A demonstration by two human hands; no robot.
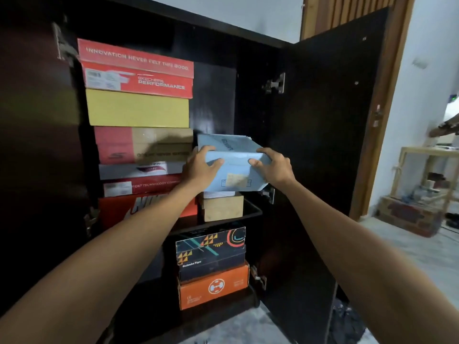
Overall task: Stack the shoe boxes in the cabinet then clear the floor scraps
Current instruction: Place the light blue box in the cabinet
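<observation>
A light blue shoe box is held at the mouth of the dark cabinet, over the right side of its upper shelf. My left hand grips its left end and my right hand grips its right end. Just under it sits a small tan box with a white item on top. To the left stands a tall stack: a red Skechers box, a yellow box, a red and tan box, white and red boxes, and an orange Nike box at the bottom.
Below the shelf, a black patterned box rests on an orange box. The right cabinet door stands open beside my right arm. A wooden rack and a brick-patterned box are on the grey floor at right.
</observation>
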